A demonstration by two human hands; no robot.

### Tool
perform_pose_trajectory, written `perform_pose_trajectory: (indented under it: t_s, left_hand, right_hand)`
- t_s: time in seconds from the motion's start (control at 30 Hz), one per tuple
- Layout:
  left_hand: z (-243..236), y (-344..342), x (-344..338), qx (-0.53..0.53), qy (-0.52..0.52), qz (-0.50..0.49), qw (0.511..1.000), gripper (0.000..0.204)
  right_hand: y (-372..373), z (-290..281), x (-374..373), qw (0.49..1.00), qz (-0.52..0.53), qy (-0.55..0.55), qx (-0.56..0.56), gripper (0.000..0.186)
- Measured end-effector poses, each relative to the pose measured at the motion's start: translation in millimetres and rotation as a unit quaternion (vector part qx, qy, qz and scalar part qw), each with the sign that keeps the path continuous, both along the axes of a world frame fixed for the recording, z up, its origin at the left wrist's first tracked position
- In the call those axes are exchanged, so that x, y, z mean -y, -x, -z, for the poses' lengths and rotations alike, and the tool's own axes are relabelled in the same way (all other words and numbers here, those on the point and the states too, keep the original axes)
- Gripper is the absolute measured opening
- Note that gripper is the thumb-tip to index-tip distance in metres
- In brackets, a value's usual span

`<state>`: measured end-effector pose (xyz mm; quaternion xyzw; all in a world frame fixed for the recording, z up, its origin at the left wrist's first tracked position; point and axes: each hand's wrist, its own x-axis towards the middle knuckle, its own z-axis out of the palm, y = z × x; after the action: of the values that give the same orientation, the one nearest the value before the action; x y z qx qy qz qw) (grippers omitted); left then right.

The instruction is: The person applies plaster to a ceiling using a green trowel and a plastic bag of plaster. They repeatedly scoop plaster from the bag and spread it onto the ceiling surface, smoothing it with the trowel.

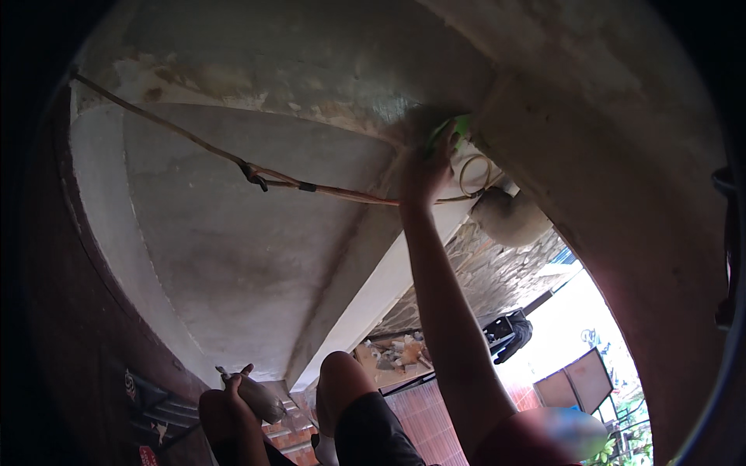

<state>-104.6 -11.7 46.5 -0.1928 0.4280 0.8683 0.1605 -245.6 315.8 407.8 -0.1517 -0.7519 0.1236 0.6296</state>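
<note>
My right hand [426,172] is raised high with the arm stretched up. It presses a bright green thing [460,124] to the corner where a concrete beam [311,109] meets the pillar-like wall at right. Only the edges of the green thing show past the fingers, so its kind is unclear. Low on the left, by my knee, my left hand [239,394] is closed round a grey, rounded, pouch-like thing [263,401] with a small pale tip. A taut rope [334,191] passes behind my right wrist.
The rope has a dark hook [252,175] and runs to a rounded, pale grey thing [511,217]. A large curved wall [622,155] bounds the right. Beyond my bent knee [344,380] are a board with rubble [396,356], a dark bag [513,334] and a reddish tiled floor [420,419].
</note>
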Motion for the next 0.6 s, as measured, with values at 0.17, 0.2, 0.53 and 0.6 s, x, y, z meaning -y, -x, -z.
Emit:
perform_pose_trajectory:
  t_s: [0.17,0.2,0.53,0.6]
  left_hand:
    - [15.0,1.7,-2.0,-0.011,-0.026,-0.012,1.0,0.047]
    - [18.1,1.7,-2.0,-0.013,-0.022,-0.014,1.0,0.047]
    - [33.9,4.5,-3.1,-0.009,-0.009,-0.029,1.0,0.047]
    - [30.6,2.7,-0.3,-0.008,-0.007,-0.009,1.0,0.044]
  right_hand:
    - [25.2,7.7,45.5,0.998,-0.013,-0.058,-0.002,0.073]
    - [28.5,12.2,57.6,0.997,0.001,-0.082,0.012,0.072]
    - [17.1,37.4,158.8,0.967,-0.161,-0.135,0.143,0.072]
    - [-1.9,38.6,167.5,0.953,-0.272,-0.099,0.092,0.068]
